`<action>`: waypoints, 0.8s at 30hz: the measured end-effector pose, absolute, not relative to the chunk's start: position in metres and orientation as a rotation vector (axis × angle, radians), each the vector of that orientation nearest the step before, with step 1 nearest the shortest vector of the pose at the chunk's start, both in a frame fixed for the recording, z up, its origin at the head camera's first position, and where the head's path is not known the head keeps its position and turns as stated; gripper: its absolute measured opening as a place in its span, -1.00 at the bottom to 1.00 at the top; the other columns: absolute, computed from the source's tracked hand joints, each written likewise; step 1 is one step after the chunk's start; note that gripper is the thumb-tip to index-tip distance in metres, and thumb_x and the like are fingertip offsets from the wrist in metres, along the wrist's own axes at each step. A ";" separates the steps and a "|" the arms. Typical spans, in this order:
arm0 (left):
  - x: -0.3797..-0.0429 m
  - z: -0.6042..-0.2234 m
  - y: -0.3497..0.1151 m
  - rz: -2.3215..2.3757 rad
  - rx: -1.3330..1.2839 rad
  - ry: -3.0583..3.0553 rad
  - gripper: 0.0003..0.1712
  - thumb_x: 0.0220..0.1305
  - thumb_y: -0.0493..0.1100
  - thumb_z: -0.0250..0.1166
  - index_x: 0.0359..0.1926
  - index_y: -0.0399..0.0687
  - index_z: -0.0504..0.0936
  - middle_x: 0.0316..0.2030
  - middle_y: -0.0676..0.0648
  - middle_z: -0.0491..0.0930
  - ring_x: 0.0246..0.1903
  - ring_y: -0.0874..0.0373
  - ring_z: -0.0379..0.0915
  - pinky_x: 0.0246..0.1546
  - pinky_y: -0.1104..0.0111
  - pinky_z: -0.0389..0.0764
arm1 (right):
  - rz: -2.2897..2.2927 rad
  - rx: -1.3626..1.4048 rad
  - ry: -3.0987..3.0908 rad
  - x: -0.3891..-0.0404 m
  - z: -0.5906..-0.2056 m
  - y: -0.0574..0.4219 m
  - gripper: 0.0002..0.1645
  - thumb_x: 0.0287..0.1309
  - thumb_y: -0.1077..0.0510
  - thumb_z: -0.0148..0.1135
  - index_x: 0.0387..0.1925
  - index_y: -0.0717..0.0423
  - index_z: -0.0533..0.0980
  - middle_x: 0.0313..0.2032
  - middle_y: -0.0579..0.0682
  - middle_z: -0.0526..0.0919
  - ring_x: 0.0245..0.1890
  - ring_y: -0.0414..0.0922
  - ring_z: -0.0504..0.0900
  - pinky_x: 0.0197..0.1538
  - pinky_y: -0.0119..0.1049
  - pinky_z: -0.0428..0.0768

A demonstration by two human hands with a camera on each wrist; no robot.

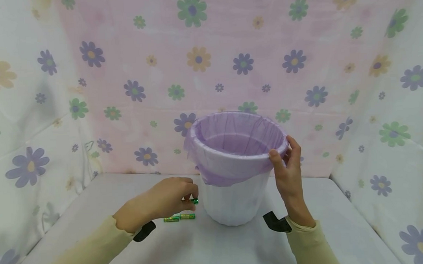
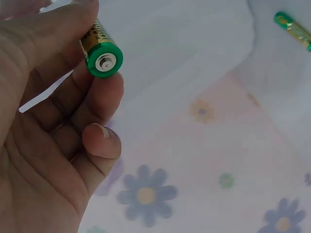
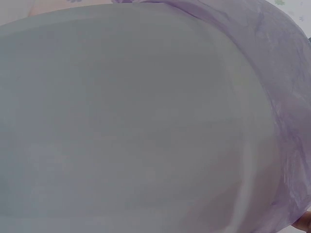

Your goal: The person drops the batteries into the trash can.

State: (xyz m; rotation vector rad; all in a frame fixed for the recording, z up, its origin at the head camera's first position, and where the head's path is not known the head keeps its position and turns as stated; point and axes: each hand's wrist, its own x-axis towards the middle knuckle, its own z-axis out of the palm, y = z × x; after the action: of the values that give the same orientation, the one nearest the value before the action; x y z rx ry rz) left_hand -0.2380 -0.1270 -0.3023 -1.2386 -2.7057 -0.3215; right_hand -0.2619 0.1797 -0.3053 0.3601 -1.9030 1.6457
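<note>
Between its thumb and fingers my left hand (image 1: 171, 194) pinches a green and gold battery (image 2: 103, 54), its end with the small metal knob facing the left wrist camera. That hand is just left of a white trash can (image 1: 232, 202), close over the table. A purple trash bag (image 1: 233, 133) lines the can and folds down over its rim. My right hand (image 1: 287, 168) grips the rim at the right, thumb on the near outer side. The can's white wall fills most of the right wrist view, with the bag's edge along it and a bit of finger (image 3: 303, 222) at the corner.
Two more green and gold batteries, a left one (image 1: 171, 219) and a right one (image 1: 187, 216), lie end to end on the white table (image 1: 216, 250) below my left hand. Flower-patterned curtains (image 1: 209, 85) enclose the table at the back and both sides.
</note>
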 end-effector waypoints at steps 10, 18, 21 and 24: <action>-0.223 -0.232 -0.107 -0.299 -1.288 -2.679 -0.84 -0.03 -0.08 0.39 -0.41 0.12 0.56 -0.54 0.24 0.36 -0.52 0.32 0.29 -0.46 0.44 0.37 | 1.642 0.364 -1.907 -0.263 -0.306 0.180 -0.27 0.16 0.01 0.07 0.31 -0.20 0.00 0.12 0.12 0.25 0.01 -0.08 0.33 0.02 -0.08 0.35; -0.229 -0.191 -0.099 -0.338 -1.324 -2.639 -0.85 0.00 -0.10 0.37 -0.39 0.08 0.56 -0.56 0.18 0.40 -0.55 0.30 0.31 -0.41 0.42 0.38 | 1.664 0.372 -1.910 -0.261 -0.306 0.179 -0.27 0.18 0.01 0.06 0.31 -0.21 -0.02 0.12 0.14 0.25 0.01 -0.08 0.32 0.03 -0.14 0.36; -0.237 -0.180 -0.095 -0.376 -1.348 -2.621 -0.86 0.02 -0.12 0.36 -0.38 0.05 0.56 -0.56 0.15 0.42 -0.55 0.28 0.31 -0.41 0.40 0.39 | 1.660 0.366 -1.906 -0.260 -0.305 0.179 -0.28 0.17 0.01 0.07 0.30 -0.22 -0.01 0.11 0.13 0.25 0.00 -0.09 0.33 0.03 -0.12 0.36; -0.245 -0.170 -0.090 -0.411 -1.358 -2.616 -0.87 0.03 -0.14 0.36 -0.40 0.01 0.56 -0.57 0.09 0.42 -0.55 0.24 0.31 -0.41 0.38 0.39 | 1.656 0.362 -1.905 -0.260 -0.305 0.178 -0.28 0.17 0.01 0.07 0.30 -0.22 0.00 0.11 0.12 0.25 0.00 -0.10 0.33 0.03 -0.12 0.35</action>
State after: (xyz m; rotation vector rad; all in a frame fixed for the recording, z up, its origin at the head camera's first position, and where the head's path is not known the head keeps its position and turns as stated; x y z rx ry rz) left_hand -0.2454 -0.0904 -0.1697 -1.3582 -2.6161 -0.4112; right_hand -0.2599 0.1784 -0.3047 0.3620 -1.9053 1.6555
